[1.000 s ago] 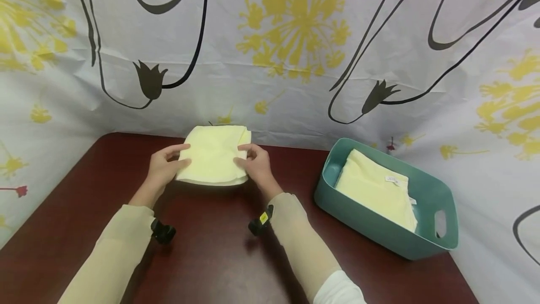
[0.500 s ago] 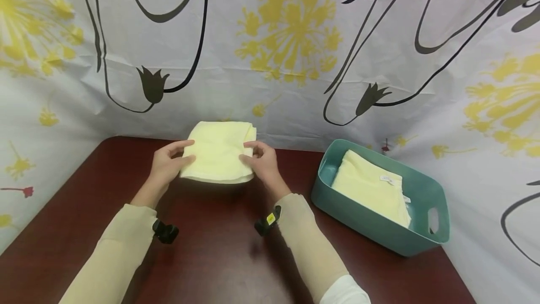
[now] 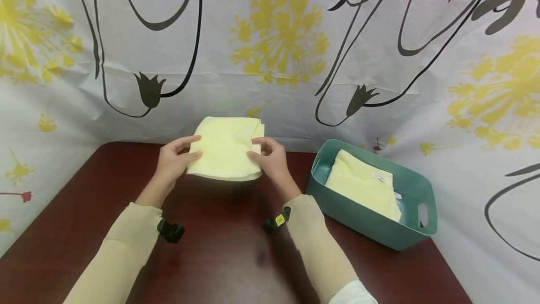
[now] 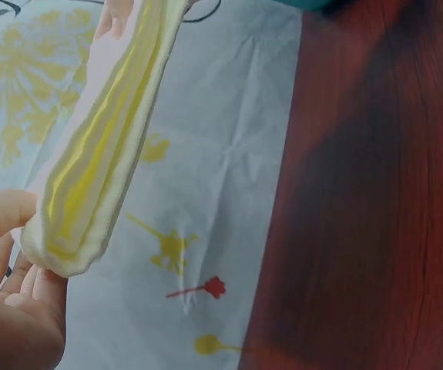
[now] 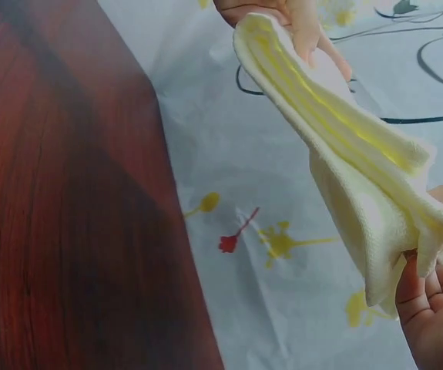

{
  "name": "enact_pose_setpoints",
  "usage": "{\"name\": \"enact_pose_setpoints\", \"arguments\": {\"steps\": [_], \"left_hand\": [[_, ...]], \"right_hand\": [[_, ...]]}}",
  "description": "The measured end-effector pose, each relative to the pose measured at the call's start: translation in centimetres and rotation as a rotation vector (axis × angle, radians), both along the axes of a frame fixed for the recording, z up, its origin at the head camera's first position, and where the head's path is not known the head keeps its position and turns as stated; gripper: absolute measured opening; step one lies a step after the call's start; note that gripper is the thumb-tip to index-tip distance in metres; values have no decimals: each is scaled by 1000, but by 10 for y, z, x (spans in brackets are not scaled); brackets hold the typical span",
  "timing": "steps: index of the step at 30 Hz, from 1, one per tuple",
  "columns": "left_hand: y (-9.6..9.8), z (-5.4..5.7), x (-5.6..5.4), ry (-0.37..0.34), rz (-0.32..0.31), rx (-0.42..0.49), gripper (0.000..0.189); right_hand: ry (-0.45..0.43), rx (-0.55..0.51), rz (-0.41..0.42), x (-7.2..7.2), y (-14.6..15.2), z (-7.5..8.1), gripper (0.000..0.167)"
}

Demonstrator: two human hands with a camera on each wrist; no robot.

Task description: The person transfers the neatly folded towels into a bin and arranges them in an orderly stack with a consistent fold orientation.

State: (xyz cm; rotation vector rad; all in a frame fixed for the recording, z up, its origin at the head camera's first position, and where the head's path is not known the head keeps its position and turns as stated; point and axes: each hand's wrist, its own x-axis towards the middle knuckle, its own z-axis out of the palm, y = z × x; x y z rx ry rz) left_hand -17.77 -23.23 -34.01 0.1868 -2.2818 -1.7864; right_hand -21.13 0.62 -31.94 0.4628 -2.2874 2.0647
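Observation:
A pale yellow folded towel [image 3: 225, 147] is held above the table by both hands. My left hand [image 3: 175, 161] grips its left edge, thumb on the upper face and fingers beneath. At the opposite edge my right hand [image 3: 272, 161] pinches it the same way. From the left wrist view the layered folds of the towel [image 4: 102, 146] show edge-on, with the left hand [image 4: 17, 285] at the near corner. In the right wrist view the right hand [image 5: 437, 301] holds a corner where the layers hang slightly apart.
A teal plastic bin [image 3: 358, 217] with handle holes stands at the right of the dark red-brown table [image 3: 219, 257]. Inside it lies another pale yellow folded towel [image 3: 358, 182] with white tags. A white patterned cloth [image 3: 236, 79] hangs behind and beside the table.
Both hands have carried the towel slightly right and up, so it appears nearer the bin. The head view has turned a little to the right. Both grips stay the same.

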Motion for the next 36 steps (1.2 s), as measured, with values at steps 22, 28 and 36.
{"name": "enact_pose_setpoints", "arguments": {"steps": [22, 28, 36], "left_hand": [[48, 17, -5, 61, -124, 74, 41], [63, 18, -10, 53, -149, 98, 40], [84, 23, -19, 60, -186, 111, 40]], "right_hand": [[65, 53, -121, -7, 54, -8, 30], [110, 57, -146, -6, 69, -5, 30], [106, 68, -178, -4, 90, -2, 30]]}}
